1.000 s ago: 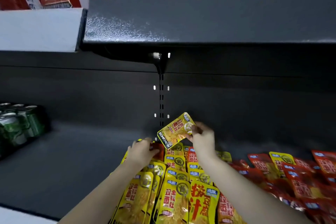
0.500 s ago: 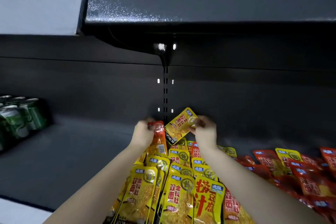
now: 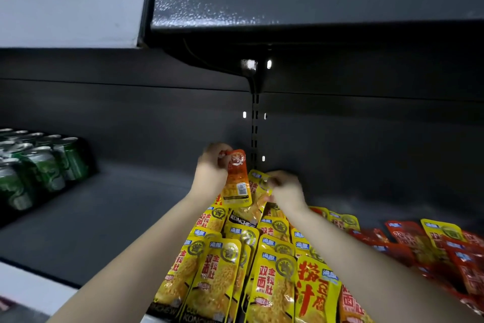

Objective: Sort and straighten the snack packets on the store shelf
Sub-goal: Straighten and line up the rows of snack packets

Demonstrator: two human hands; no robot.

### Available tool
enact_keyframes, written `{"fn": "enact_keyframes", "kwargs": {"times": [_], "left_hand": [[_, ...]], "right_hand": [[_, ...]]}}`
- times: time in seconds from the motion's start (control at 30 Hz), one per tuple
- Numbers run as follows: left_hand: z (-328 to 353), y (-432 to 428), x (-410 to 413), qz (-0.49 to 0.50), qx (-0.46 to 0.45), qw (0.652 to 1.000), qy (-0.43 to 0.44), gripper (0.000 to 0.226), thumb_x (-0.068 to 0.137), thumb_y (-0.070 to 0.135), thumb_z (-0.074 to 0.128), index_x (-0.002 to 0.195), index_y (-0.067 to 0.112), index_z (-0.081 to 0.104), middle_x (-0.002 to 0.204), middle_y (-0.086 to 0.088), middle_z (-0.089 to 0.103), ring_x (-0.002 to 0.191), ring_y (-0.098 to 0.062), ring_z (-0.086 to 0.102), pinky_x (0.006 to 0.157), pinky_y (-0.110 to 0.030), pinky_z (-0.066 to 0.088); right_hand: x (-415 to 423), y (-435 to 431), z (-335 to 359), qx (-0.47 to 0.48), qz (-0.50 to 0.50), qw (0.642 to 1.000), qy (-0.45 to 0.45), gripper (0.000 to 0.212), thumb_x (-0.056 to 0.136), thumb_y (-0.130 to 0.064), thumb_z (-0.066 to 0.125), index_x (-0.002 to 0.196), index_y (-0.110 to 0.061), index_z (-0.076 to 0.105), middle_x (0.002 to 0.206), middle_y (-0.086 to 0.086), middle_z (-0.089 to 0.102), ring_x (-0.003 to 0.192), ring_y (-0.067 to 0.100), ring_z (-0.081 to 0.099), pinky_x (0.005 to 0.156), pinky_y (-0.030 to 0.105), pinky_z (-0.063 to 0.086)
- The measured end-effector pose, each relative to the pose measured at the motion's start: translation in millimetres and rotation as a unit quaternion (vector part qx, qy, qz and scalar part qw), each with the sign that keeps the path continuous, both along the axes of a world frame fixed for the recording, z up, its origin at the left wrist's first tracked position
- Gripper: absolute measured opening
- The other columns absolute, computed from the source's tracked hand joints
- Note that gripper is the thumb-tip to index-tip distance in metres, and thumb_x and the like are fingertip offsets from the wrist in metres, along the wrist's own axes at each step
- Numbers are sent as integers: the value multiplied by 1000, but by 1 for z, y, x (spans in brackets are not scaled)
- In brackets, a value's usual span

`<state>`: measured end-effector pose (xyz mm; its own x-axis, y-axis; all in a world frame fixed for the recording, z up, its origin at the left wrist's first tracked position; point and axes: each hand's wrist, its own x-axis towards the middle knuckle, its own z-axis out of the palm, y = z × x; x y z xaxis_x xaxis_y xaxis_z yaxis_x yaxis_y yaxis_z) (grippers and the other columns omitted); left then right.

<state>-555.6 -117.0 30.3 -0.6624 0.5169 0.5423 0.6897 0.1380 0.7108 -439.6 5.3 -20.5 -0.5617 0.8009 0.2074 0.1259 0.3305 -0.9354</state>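
Just above the yellow rows [image 3: 230, 270] under my wrists, my left hand [image 3: 210, 170] pinches an orange packet [image 3: 237, 181] upright while my right hand [image 3: 286, 190] grips a yellow packet [image 3: 258, 189] beside it; I'd hold them apart, laying each squarely with its colour.

You're peering into a dim, shadowed shelf [image 3: 104, 218]; glare is glinting off the yellow packets [image 3: 217, 278], and the right hand [image 3: 285, 189] is blurring.

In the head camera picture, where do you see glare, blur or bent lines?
Head view: speckled glare on the upper shelf edge; dark shadow under it; both the left hand, gripping the orange packet, and the right hand, pinching a yellow packet, look slightly smeared; shelf edges bow, wide-angle distortion.
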Motion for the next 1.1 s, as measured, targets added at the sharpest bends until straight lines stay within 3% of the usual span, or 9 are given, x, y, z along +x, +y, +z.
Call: {"fn": "enact_keyframes", "kwargs": {"times": [0.13, 0.2, 0.3, 0.43, 0.6, 0.73, 0.83, 0.97, 1.1], "left_hand": [[0, -7, 1, 7, 25, 1000, -8, 14, 93, 5, 52, 103, 6, 62, 100, 0, 54, 91, -11, 50, 66, -11, 37], [0, -10, 2, 15, 31, 999, -13, 14, 92, 4, 53, 102, 5, 63, 99, 1, 54, 90, -11, 50, 72, -19, 37], [-2, -12, 4, 32, 32, 999, -13, 14, 91, 4, 54, 102, 4, 64, 97, 1, 54, 89, -12, 50, 72, -17, 35], [-6, -13, 5, 49, 39, 998, -23, 15, 90, 1, 54, 100, 3, 65, 97, -2, 53, 87, -14, 49, 65, -11, 31], [-11, -12, 10, 47, 47, 997, -44, 15, 90, 0, 53, 98, 5, 65, 98, -3, 56, 87, -13, 50, 67, -16, 36], [-13, -8, 14, 22, 66, 996, -51, 16, 90, 2, 53, 93, 12, 66, 97, -3, 62, 91, -18, 57, 74, -22, 42], [-8, -2, 24, -10, 79, 996, -49, 18, 90, 2, 54, 91, 17, 65, 97, -5, 64, 92, -18, 59, 76, -24, 46], [4, 21, 64, -69, 100, 991, -52, 20, 88, 1, 53, 87, 17, 64, 93, -4, 66, 90, -20, 62, 78, -30, 49], [9, 52, 120, -154, 120, 980, -38, 20, 86, 4, 56, 88, 21, 64, 94, -3, 67, 91, -19, 62, 83, -35, 49]], "right_hand": [[-3, -2, -1, 68, 32, 996, -52, 17, 95, -9, 50, 109, -4, 60, 98, 7, 61, 55, 14, 58, 44, 12, 44], [-4, -2, -4, 78, 45, 993, -82, 15, 96, -10, 50, 106, -7, 60, 91, 5, 63, 50, 12, 56, 45, 14, 43], [-3, -2, -9, 115, 71, 980, -146, 15, 95, -11, 52, 103, -9, 63, 73, 1, 60, 47, 8, 53, 47, 18, 41], [-1, -7, -13, 139, 82, 973, -164, 15, 94, -9, 52, 102, -10, 65, 75, 0, 60, 50, 9, 57, 57, 24, 47], [0, -17, -11, 176, 86, 964, -182, 19, 95, -7, 49, 103, -10, 65, 85, 5, 65, 60, 12, 65, 59, 25, 51], [8, -14, 1, 206, 48, 962, -172, 24, 97, -12, 43, 106, -9, 65, 96, 8, 67, 80, 20, 63, 73, 33, 52], [31, -12, 23, 114, 44, 990, -74, 25, 100, -25, 39, 102, -15, 62, 90, 2, 65, 80, 16, 59, 76, 37, 48], [80, -8, 50, 173, 95, 979, -45, 23, 93, -32, 54, 112, -20, 60, 98, -10, 64, 95, 7, 60, 84, 22, 46], [122, 9, 59, 229, 16, 972, -42, 17, 91, -26, 59, 100, -13, 65, 86, -9, 63, 83, 9, 60, 74, 16, 42]]}}
